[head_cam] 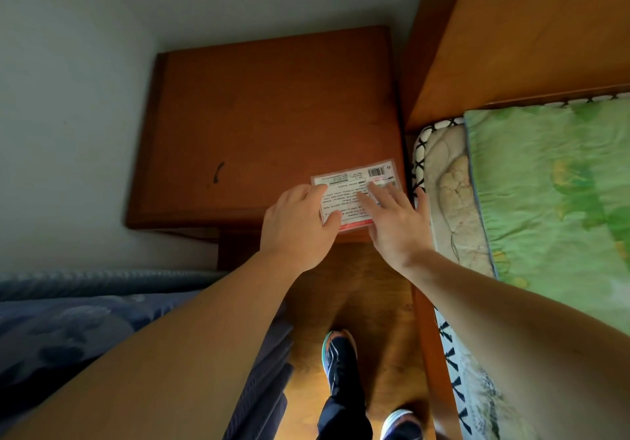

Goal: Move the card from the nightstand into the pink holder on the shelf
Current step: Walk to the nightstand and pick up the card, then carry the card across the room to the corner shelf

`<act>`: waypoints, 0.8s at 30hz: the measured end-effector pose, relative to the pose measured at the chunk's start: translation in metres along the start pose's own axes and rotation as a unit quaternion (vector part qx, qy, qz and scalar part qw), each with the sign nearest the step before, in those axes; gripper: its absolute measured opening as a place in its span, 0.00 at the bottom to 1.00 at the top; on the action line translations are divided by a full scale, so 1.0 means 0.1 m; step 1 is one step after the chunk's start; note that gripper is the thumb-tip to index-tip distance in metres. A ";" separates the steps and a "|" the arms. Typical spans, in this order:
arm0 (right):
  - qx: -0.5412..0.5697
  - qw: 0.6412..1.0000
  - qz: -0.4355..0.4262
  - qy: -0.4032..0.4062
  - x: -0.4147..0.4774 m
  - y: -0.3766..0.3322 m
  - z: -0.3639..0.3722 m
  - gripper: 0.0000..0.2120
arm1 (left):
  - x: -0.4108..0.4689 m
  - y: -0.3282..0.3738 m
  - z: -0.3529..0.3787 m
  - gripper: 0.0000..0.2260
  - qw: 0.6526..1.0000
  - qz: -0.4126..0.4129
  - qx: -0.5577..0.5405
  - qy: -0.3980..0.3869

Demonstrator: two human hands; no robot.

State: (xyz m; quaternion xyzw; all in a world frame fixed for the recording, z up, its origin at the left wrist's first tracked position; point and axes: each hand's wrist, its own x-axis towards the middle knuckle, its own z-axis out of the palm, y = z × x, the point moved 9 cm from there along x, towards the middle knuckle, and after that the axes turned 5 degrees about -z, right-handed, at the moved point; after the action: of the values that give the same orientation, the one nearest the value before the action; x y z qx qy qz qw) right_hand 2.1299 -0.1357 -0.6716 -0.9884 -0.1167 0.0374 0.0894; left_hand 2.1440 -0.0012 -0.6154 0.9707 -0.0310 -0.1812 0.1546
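The card lies flat on the front right corner of the wooden nightstand, printed face up. Its long axis runs left to right across the top, roughly along the front edge, with the right end tipped slightly farther back. The print reads upside down from the wearer's side, and a barcode sits in the far right corner. A red strip runs along the near long edge, which lies just at the front lip of the nightstand.

Both hands are on the card. The left hand covers its left end, fingers curled loosely, the thumb pressed on the near left part of the face; whether any finger has hooked under the edge cannot be told. The right hand is spread wide and flat, fingers apart, its fingertips resting on the middle and right of the card, the thumb reaching out toward the bed. Neither hand has closed around the card.

A bed with a green quilt stands just right of the nightstand, its wooden headboard behind. Dark blue bedding fills the lower left. Below, two sneakers stand on the wooden floor.
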 end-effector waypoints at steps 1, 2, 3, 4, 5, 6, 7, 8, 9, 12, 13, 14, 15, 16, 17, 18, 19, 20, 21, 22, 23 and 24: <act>0.005 1.000 -0.005 0.020 -0.02 0.00 -0.06 0.22 | -0.02 0.01 -0.02 0.22 1.000 0.001 0.002 0.004; 0.014 0.999 -0.011 0.040 -0.03 0.00 -0.14 0.18 | -0.03 0.02 -0.05 0.21 1.000 0.001 0.003 0.007; 0.023 0.998 -0.018 0.059 -0.04 0.00 -0.23 0.15 | -0.05 0.04 -0.08 0.21 1.000 0.000 0.001 0.010; 0.032 0.997 -0.026 0.072 -0.04 0.01 -0.32 0.12 | -0.08 0.06 -0.12 0.22 1.000 -0.003 -0.004 0.012; 0.041 0.995 -0.035 0.082 -0.05 0.03 -0.43 0.10 | -0.10 0.11 -0.18 0.22 1.000 -0.004 -0.009 0.015; 0.049 0.994 -0.042 0.093 -0.05 0.05 -0.56 0.08 | -0.14 0.17 -0.25 0.23 1.000 -0.001 -0.013 0.020; 0.055 0.992 -0.046 0.106 -0.05 0.07 -0.71 0.07 | -0.16 0.25 -0.32 0.23 1.000 0.007 -0.013 0.027; 0.057 0.990 -0.047 0.117 -0.07 0.11 -0.88 0.06 | -0.20 0.34 -0.41 0.23 0.999 0.017 -0.012 0.036; 0.054 0.990 -0.043 0.125 -0.09 0.14 -1.05 0.06 | -0.23 0.45 -0.51 0.23 0.999 0.027 -0.010 0.044; 0.032 0.989 -0.028 0.139 -0.21 0.28 -1.65 0.08 | -0.32 0.86 -0.87 0.22 0.996 0.059 -0.007 0.066; 0.023 0.989 -0.023 0.145 -0.26 0.34 -1.87 0.09 | -0.36 1.04 -1.00 0.22 0.995 0.074 -0.006 0.073; 0.013 0.988 -0.019 0.150 -0.33 0.41 -2.11 0.10 | -0.41 1.24 -1.15 0.22 0.992 0.093 -0.006 0.080; 0.001 0.988 -0.013 0.153 -0.42 0.48 -2.34 0.12 | -0.48 1.47 -1.30 0.22 0.990 0.113 -0.009 0.087; -0.013 0.987 -0.004 0.159 -0.53 0.57 -2.60 0.12 | -0.56 1.71 -1.46 0.22 0.986 0.136 -0.013 0.093; -0.027 0.985 0.006 0.170 -0.65 0.66 -2.87 0.12 | -0.65 1.97 -1.63 0.23 0.982 0.159 -0.017 0.099; -0.038 0.981 0.017 0.187 -0.80 0.76 -3.14 0.11 | -0.76 2.23 -1.79 0.23 0.977 0.183 -0.017 0.104; -0.048 0.978 0.029 0.203 -0.95 0.87 -3.42 0.10 | -0.89 2.50 -1.95 0.23 0.972 0.209 -0.015 0.110; -0.055 0.974 0.045 0.216 -1.11 0.98 -3.70 0.09 | -1.03 2.75 -2.10 0.23 0.966 0.232 -0.012 0.116; -0.062 0.970 0.064 0.226 -1.29 1.09 -3.96 0.09 | -1.17 2.99 -2.25 0.23 0.959 0.254 -0.010 0.124; -0.070 0.967 0.084 0.230 -1.46 1.19 -4.20 0.08 | -1.31 3.22 -2.37 0.23 0.953 0.273 -0.010 0.130; -0.078 0.964 0.103 0.231 -1.64 1.27 -4.42 0.07 | -1.46 3.43 -2.47 0.23 0.949 0.289 -0.009 0.130; -0.088 0.961 0.120 0.233 -1.83 1.36 -4.63 0.06 | -1.60 3.63 -2.55 0.24 0.944 0.303 -0.010 0.127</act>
State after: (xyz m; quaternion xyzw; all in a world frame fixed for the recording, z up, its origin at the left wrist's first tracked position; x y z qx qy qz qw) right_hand 2.0268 -0.3868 -0.2325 -0.9805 0.0245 -0.1937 0.0221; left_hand 2.0855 -0.2541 -0.2219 0.9287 -0.3023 -0.0016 0.2146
